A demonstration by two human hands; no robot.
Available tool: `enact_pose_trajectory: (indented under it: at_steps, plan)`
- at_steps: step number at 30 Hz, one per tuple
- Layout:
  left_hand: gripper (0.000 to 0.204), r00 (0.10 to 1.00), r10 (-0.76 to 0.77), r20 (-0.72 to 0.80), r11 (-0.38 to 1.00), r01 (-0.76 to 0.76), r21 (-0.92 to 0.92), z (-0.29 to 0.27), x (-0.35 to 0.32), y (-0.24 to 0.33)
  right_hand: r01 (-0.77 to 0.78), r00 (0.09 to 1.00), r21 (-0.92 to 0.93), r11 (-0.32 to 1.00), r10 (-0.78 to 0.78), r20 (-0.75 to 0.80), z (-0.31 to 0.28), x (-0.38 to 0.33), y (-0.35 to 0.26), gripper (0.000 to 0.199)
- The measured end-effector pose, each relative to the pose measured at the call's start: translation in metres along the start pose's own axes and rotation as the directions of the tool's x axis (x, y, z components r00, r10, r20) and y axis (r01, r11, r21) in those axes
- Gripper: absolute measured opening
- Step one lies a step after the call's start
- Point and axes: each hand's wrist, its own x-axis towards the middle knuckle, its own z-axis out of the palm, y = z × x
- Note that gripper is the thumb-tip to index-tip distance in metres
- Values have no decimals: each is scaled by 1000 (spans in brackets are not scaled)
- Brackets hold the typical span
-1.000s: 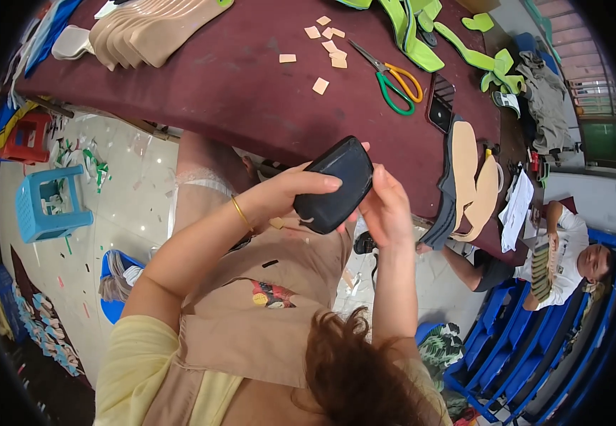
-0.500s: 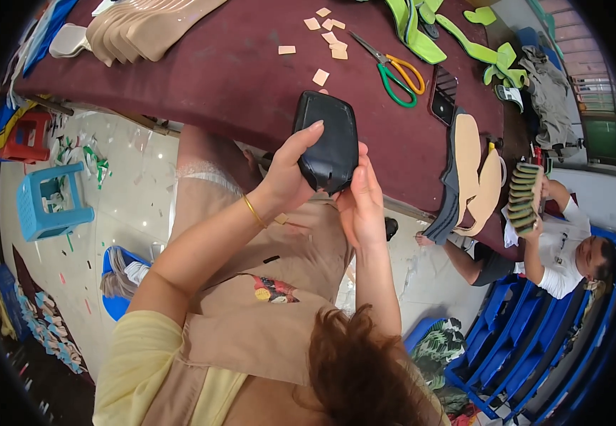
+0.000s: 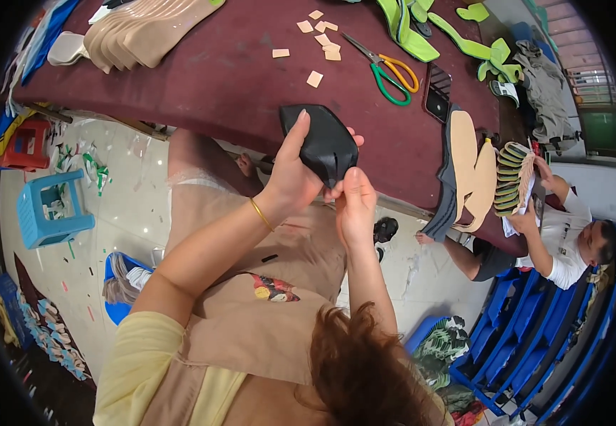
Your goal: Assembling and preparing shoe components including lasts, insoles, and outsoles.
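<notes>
A black, smooth, leather-like moulded piece (image 3: 323, 145) is held just in front of the table edge; its exact kind I cannot tell. It narrows toward a near end, where small slits show. My left hand (image 3: 295, 174) grips it from the left, thumb lying along its upper face and fingers underneath. Fingertips emerge at its right side. My right hand (image 3: 354, 206) pinches the narrow near end between thumb and fingers. What lies under the piece is hidden.
On the maroon table (image 3: 215, 78) lie scissors (image 3: 386, 69), small tan squares (image 3: 314, 78), a phone (image 3: 438, 92), tan insole shapes (image 3: 475, 170), green strap pieces (image 3: 407, 32) and stacked beige soles (image 3: 144, 32). At right, a co-worker (image 3: 563, 241) holds a bundle of striped pieces (image 3: 514, 177).
The black piece has tilted and moved slightly down-left, turning its near end toward me. My right hand has gone from supporting its side to pinching that end. The co-worker's bundle has shifted left.
</notes>
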Motion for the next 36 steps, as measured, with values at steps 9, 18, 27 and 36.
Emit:
enact_pose_trajectory:
  at_steps: [9,18,27,36]
  plan:
    - [64,998,-29,50,998,26,53,1,1,2,-211,976,314,926,186,110,7,7,-22,38]
    - [67,909,326,259,867,-397,301,-23,-1,26,-525,850,737,426,222,478,-9,16,-29,46]
    - [36,845,530,-73,219,-53,974,-22,25,86,331,679,-943,21,-700,223,-57,176,-59,45]
    - [47,778,239,581,-705,-272,654,-16,9,55,104,817,-916,-387,-492,300,-54,201,-39,46]
